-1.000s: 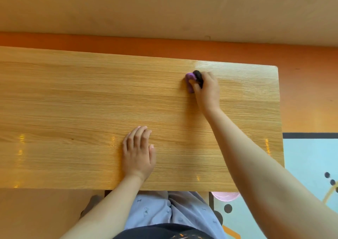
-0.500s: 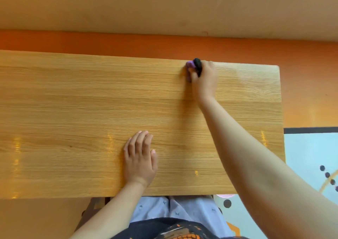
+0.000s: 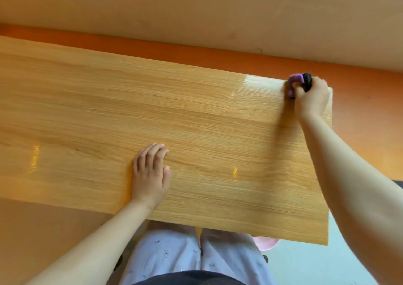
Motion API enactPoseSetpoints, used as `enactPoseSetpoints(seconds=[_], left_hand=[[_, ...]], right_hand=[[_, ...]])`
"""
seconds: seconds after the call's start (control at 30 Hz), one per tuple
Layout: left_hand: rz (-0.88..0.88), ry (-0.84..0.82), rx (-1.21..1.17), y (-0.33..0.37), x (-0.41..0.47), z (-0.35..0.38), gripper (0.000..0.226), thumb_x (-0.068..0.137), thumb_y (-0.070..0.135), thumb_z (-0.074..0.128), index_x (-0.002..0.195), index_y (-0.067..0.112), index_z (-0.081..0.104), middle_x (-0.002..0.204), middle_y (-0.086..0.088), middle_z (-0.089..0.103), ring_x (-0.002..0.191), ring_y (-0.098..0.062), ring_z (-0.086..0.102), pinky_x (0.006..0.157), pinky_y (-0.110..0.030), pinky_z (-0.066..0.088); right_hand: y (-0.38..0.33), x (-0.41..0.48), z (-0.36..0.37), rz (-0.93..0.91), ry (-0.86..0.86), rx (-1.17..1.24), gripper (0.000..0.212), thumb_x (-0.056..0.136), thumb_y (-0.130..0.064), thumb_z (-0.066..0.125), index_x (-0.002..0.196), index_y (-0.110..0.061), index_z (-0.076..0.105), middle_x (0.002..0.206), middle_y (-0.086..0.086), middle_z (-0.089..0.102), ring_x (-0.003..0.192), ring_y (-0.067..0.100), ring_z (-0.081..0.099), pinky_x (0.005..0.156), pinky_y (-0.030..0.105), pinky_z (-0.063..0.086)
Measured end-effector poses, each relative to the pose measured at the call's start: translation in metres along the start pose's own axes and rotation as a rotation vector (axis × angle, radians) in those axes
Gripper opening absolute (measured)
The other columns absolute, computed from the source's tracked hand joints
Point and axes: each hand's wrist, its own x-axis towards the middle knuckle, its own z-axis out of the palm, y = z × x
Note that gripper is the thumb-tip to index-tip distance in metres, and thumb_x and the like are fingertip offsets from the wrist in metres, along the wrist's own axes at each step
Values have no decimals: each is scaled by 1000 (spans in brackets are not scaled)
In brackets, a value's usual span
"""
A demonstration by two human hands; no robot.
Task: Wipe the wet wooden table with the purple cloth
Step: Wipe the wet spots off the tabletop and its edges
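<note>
One wooden table (image 3: 196, 121), one purple cloth (image 3: 293, 84), two hands.

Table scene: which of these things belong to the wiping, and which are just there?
Part of the job:
wooden table
purple cloth
right hand gripping the cloth
left hand flat on the table

Just there:
pink object under the table
patterned mat

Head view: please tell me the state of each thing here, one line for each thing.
wooden table: glossy wet sheen near the far right corner.
purple cloth: bunched, pressed on the table's far right corner.
right hand: closed around the cloth.
left hand: flat, palm down on the table near its front edge.
</note>
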Motion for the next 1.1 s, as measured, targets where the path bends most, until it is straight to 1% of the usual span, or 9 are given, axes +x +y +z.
enactPoseSetpoints(seconds=[0.13,0.23,0.33,0.4,0.5,0.63,0.73,0.87,1.1], left_hand=[[-169,79,-132,42,-1,1,38,83,22,43,117,9,54,131,-9,49,125,-28,40,104,-44,29],[-109,57,-191,87,-14,14,40,83,25,43,120,12,53,133,-6,49,123,-25,41,103,-42,30],[-57,7,-165,117,-30,33,41,84,24,43,122,10,54,134,-7,51,128,-23,39,108,-42,26],[-55,4,-116,122,-35,41,43,86,23,42,124,8,54,136,-8,51,132,-24,37,114,-42,22],[-44,22,-60,120,-35,46,44,87,23,43,126,7,54,137,-10,50,134,-26,38,115,-45,23],[-45,25,-51,121,-35,48,43,88,24,42,126,7,53,138,-10,50,134,-27,38,114,-47,25],[-52,30,-50,121,-36,48,44,87,25,42,126,7,52,138,-10,49,134,-26,37,114,-47,24],[-65,28,-48,121,-37,48,43,87,25,42,127,10,50,139,-8,48,135,-25,35,112,-47,25],[-59,35,-10,122,-34,48,45,87,26,41,127,8,52,138,-9,48,134,-27,37,114,-45,23]], right_hand=[[-17,-8,14,-20,-3,73,25,92,-25,54,107,-6,61,112,14,55,101,28,55,85,28,38],[-42,-29,34,-264,-139,111,24,90,-25,56,103,-5,62,106,13,56,98,28,53,81,30,37],[-50,-40,41,-437,-253,125,19,89,-25,59,95,-8,62,95,5,52,89,21,48,73,26,33],[-41,-35,36,-468,-284,116,15,88,-22,60,95,-10,62,93,2,51,87,19,48,72,24,33],[-16,-15,18,-464,-257,83,17,86,-20,60,97,-8,63,98,9,56,89,22,51,72,24,33],[23,23,-15,-352,-153,20,24,90,-26,56,100,-6,63,101,10,58,93,24,53,71,21,28],[34,48,-25,-304,-151,-25,22,88,-26,55,95,-7,63,103,14,60,97,29,54,73,25,30],[23,44,-20,-449,-187,-36,17,88,-27,57,82,-11,58,95,12,59,85,23,49,70,24,27],[55,-40,-29,-735,-415,5,21,81,-19,68,96,-4,65,90,10,59,83,25,51,68,28,35]])
